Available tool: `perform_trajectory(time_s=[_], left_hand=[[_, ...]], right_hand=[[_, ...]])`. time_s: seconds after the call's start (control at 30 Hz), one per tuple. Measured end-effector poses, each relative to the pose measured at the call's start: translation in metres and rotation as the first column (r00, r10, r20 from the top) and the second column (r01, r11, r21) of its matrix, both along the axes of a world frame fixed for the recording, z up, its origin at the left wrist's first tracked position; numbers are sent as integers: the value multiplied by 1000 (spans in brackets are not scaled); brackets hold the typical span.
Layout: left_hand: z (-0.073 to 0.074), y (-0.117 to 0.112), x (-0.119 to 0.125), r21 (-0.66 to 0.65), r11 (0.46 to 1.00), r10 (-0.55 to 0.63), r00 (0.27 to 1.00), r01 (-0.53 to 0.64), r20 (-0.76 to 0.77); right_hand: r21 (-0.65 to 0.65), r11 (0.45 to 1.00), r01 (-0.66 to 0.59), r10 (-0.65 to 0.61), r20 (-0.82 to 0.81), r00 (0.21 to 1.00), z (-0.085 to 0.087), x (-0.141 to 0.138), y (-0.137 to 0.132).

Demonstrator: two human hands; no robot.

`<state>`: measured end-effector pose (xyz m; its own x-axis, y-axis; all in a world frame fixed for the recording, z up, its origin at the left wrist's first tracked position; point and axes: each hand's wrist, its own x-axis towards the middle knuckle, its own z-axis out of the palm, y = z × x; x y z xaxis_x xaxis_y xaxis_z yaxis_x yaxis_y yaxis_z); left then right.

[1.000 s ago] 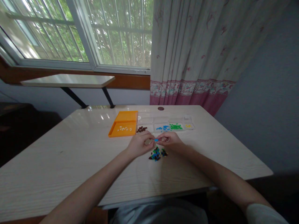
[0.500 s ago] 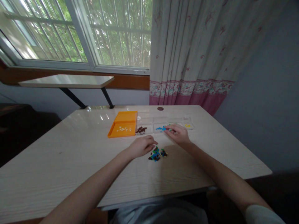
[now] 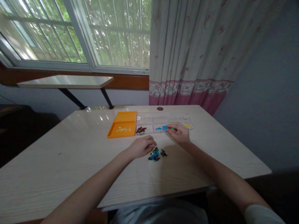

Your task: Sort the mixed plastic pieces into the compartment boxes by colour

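Observation:
My right hand (image 3: 179,133) reaches over the clear compartment tray (image 3: 149,132), thumb and fingertips pinched on a small blue piece (image 3: 164,128). More blue bits (image 3: 158,128) lie in the compartment just left of those fingertips. A green piece (image 3: 172,128) shows beside the fingers. My left hand (image 3: 142,146) rests on the table with its fingers curled closed; whatever they hold, if anything, is too small to make out. Right by its fingertips lies a heap of small blue, green and dark brown pieces (image 3: 154,154), with a smaller dark cluster (image 3: 163,153) alongside.
An open orange case (image 3: 121,136) holding small white pieces (image 3: 123,129) stands left of the tray. Brown pieces (image 3: 141,129) and yellow pieces (image 3: 187,125) sit in other compartments. Behind are a raised shelf (image 3: 67,81), a window and a curtain (image 3: 187,56).
My right hand has shifted slightly to the right and the blue piece shows more plainly at its fingertips. My left hand has stayed nearly still beside the heap.

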<state>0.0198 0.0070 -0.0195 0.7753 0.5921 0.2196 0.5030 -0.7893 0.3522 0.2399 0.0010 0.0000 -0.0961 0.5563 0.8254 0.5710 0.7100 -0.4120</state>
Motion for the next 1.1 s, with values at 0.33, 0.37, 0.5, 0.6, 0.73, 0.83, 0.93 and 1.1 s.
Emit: perform_trajectory(time_s=[0.33, 0.37, 0.5, 0.6, 0.73, 0.83, 0.93, 1.1], left_hand=[[-2, 0, 1, 21, 1000, -6, 1000, 6, -5], [-2, 0, 1, 24, 1000, -9, 1000, 9, -8], [-1, 0, 1, 24, 1000, -12, 1000, 13, -8], [0, -1, 2, 25, 1000, -16, 1000, 16, -21], [2, -2, 3, 27, 1000, -16, 999, 17, -40], [1, -2, 2, 28, 1000, -12, 999, 13, -35], [-1, -1, 2, 30, 999, -10, 1000, 10, -14], [-2, -2, 6, 30, 1000, 8, 1000, -8, -20]], right_hand=[[-190, 980, 55, -42, 76, 996, -8, 12, 16], [-203, 976, 75, -59, 84, 995, -10, 15, 19], [-234, 959, 156, -129, 129, 983, -17, 23, 31], [-259, 945, 197, -152, 184, 971, -21, 27, 37], [-305, 925, 225, -142, 271, 952, -26, 30, 41], [-312, 928, 204, -115, 282, 953, -26, 29, 40], [-299, 942, 154, -72, 268, 961, -25, 24, 34], [-286, 958, 28, 64, 308, 949, -26, 9, 23]])
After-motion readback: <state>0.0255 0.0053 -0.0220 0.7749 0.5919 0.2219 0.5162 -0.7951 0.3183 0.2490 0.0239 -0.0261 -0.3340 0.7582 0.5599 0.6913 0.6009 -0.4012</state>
